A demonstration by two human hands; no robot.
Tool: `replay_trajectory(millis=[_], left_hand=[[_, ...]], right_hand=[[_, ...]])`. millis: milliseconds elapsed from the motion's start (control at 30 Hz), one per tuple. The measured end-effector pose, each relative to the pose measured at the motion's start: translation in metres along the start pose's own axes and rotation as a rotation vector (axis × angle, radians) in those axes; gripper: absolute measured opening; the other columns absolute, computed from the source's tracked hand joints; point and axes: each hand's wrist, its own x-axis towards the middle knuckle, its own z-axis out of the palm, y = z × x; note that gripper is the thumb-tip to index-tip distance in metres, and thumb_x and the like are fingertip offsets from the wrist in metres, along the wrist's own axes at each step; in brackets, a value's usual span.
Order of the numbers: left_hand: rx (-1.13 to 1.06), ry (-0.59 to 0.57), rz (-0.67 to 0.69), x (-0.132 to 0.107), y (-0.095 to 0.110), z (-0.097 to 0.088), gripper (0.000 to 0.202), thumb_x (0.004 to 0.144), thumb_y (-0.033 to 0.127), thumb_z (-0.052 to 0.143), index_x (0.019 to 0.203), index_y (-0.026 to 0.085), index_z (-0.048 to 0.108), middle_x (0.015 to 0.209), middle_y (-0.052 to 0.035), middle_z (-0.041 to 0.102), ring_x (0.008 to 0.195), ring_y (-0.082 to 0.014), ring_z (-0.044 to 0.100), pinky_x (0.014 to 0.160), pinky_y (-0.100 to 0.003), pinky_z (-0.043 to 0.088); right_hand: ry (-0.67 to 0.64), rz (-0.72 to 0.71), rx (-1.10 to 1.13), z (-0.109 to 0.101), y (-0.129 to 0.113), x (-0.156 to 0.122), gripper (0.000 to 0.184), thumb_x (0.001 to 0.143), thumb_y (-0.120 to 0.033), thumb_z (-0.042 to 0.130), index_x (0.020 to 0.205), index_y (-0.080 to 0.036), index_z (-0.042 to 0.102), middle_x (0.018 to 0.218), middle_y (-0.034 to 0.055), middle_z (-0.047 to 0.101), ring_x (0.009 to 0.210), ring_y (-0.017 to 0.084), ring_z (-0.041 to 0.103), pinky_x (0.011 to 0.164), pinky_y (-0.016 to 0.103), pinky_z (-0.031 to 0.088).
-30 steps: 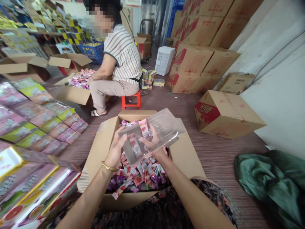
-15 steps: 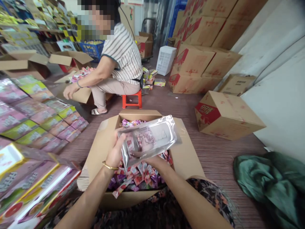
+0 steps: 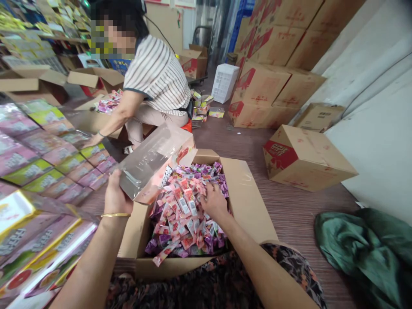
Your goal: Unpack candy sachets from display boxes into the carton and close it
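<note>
My left hand (image 3: 115,196) grips the near end of a clear plastic tray box (image 3: 153,159) with pink sachets inside, holding it up and left of an open cardboard box (image 3: 254,206). That carton is heaped with small pink and purple sachets (image 3: 186,206). My right hand (image 3: 213,201) reaches down into the heap, fingers curled among the sachets; what they grasp is hidden.
Rows of filled pink and green packs (image 3: 48,163) lie on the left. A seated person in a striped shirt (image 3: 157,75) leans toward those packs. Closed cartons (image 3: 305,156) stand right and behind, with a green cloth (image 3: 363,249) at lower right.
My left hand swung the clear tray box up and to the left, off the carton. My right hand let go of it and dropped into the sachets. The other person leaned further left.
</note>
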Motion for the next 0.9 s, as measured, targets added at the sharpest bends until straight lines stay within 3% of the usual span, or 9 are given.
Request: replay_trajectory(millis=[67, 167, 300, 500, 600, 733, 833, 900], left_hand=[[-0.034, 0.054, -0.126, -0.003, 0.005, -0.002, 0.020, 0.088, 0.027, 0.052, 0.089, 0.016, 0.068, 0.074, -0.0036, 0.073, 0.062, -0.0171, 0.067, 0.068, -0.029, 0.061], [-0.066, 0.067, -0.196, -0.007, 0.009, -0.004, 0.020, 0.090, 0.026, 0.051, 0.087, 0.016, 0.069, 0.072, -0.0037, 0.073, 0.060, -0.0170, 0.068, 0.062, -0.027, 0.061], [-0.115, 0.085, -0.200, -0.007, 0.015, -0.016, 0.020, 0.091, 0.021, 0.049, 0.082, 0.016, 0.067, 0.070, -0.0035, 0.072, 0.059, -0.0172, 0.068, 0.072, -0.033, 0.063], [-0.097, 0.026, -0.344, -0.005, 0.030, -0.059, 0.027, 0.093, 0.028, 0.047, 0.101, 0.013, 0.068, 0.092, -0.0136, 0.076, 0.080, -0.0264, 0.073, 0.080, -0.044, 0.062], [-0.049, 0.040, -0.352, -0.006, 0.041, -0.074, 0.027, 0.092, 0.026, 0.045, 0.102, 0.014, 0.068, 0.084, -0.0119, 0.076, 0.072, -0.0244, 0.072, 0.076, -0.041, 0.063], [0.037, 0.152, -0.285, -0.009, 0.055, -0.076, 0.028, 0.090, 0.033, 0.047, 0.093, 0.014, 0.067, 0.071, -0.0099, 0.072, 0.062, -0.0235, 0.069, 0.072, -0.041, 0.062], [0.089, 0.218, -0.273, -0.009, 0.060, -0.076, 0.032, 0.087, 0.040, 0.051, 0.093, 0.014, 0.068, 0.071, -0.0097, 0.072, 0.076, -0.0284, 0.071, 0.078, -0.045, 0.062], [0.109, 0.232, -0.250, -0.009, 0.062, -0.079, 0.027, 0.087, 0.036, 0.052, 0.090, 0.015, 0.068, 0.070, -0.0085, 0.072, 0.087, -0.0301, 0.071, 0.083, -0.048, 0.061]], right_hand=[[0.008, -0.062, 0.033, 0.006, 0.003, -0.005, 0.073, 0.090, -0.042, 0.057, 0.153, -0.014, 0.034, 0.158, 0.0201, 0.032, 0.144, 0.034, 0.037, 0.113, 0.046, 0.038], [-0.128, -0.176, 0.051, 0.027, -0.002, -0.017, 0.099, 0.080, -0.059, 0.067, 0.159, -0.024, 0.020, 0.167, 0.0153, 0.010, 0.151, 0.040, 0.019, 0.117, 0.058, 0.031], [-0.297, -0.180, -0.009, 0.064, -0.019, -0.019, 0.106, 0.074, -0.056, 0.074, 0.159, -0.035, 0.015, 0.169, 0.0113, 0.003, 0.151, 0.049, 0.007, 0.109, 0.071, 0.031], [-0.322, 0.056, 0.061, 0.082, -0.029, 0.061, 0.096, 0.084, -0.049, 0.067, 0.159, -0.037, 0.010, 0.168, 0.0131, 0.008, 0.149, 0.047, 0.018, 0.108, 0.069, 0.034], [-0.307, 0.186, 0.078, 0.085, -0.016, 0.095, 0.088, 0.090, -0.052, 0.057, 0.160, -0.034, 0.007, 0.166, 0.0157, 0.014, 0.150, 0.043, 0.020, 0.110, 0.065, 0.033], [-0.220, 0.213, 0.101, 0.092, 0.002, 0.111, 0.084, 0.092, -0.059, 0.052, 0.160, -0.034, 0.011, 0.165, 0.0165, 0.017, 0.149, 0.044, 0.019, 0.109, 0.068, 0.032], [-0.079, 0.207, 0.160, 0.093, 0.001, 0.112, 0.087, 0.091, -0.054, 0.054, 0.161, -0.026, 0.009, 0.164, 0.0222, 0.014, 0.148, 0.043, 0.024, 0.109, 0.063, 0.036], [-0.021, 0.223, 0.169, 0.093, -0.007, 0.104, 0.091, 0.090, -0.057, 0.054, 0.161, -0.026, 0.007, 0.165, 0.0229, 0.007, 0.148, 0.045, 0.023, 0.107, 0.064, 0.037]])
